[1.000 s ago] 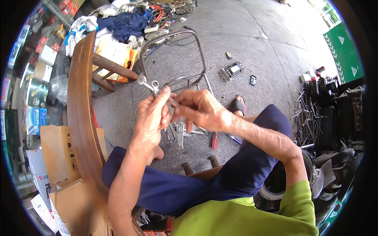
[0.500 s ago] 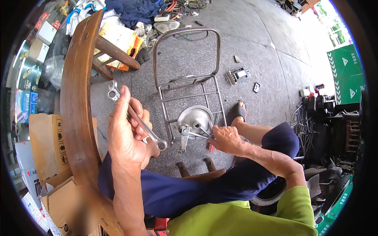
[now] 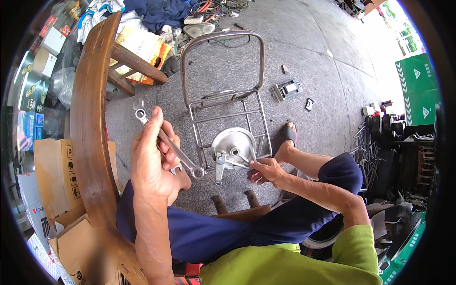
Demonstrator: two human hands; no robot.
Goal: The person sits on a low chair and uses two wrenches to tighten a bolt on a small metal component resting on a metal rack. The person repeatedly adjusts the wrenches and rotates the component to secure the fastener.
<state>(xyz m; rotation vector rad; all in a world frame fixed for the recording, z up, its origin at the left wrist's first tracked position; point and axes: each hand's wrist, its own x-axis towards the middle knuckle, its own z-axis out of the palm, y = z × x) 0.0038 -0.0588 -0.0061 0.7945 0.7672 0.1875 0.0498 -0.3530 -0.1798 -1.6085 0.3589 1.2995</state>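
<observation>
My left hand [image 3: 154, 159] is closed around combination wrenches [image 3: 183, 156], at least two; ring and open ends stick out above the thumb and below the fingers. To its right, a round silver brake plate [image 3: 231, 139] with a hole at its centre and a flat lever arm [image 3: 220, 170] rests over the lower end of a metal carrier rack [image 3: 228, 113]. My right hand [image 3: 268, 171] is closed at the plate's lower right edge. A slender metal bar runs from the plate to its fingertips; the fingers hide what they grip.
A wooden bench [image 3: 88, 118] curves along my left, with cardboard boxes [image 3: 54, 173] beyond it. Low wooden stool legs [image 3: 220, 204] show between my knees. On the floor lies a small metal device [image 3: 287, 90]. Metal parts [image 3: 373, 152] crowd the right; clothes [image 3: 159, 14] and cables lie at the back.
My right hand has shifted slightly left and down along the brake plate's edge. The wrenches in my left hand have moved slightly right and tilted a little; the view has shifted slightly.
</observation>
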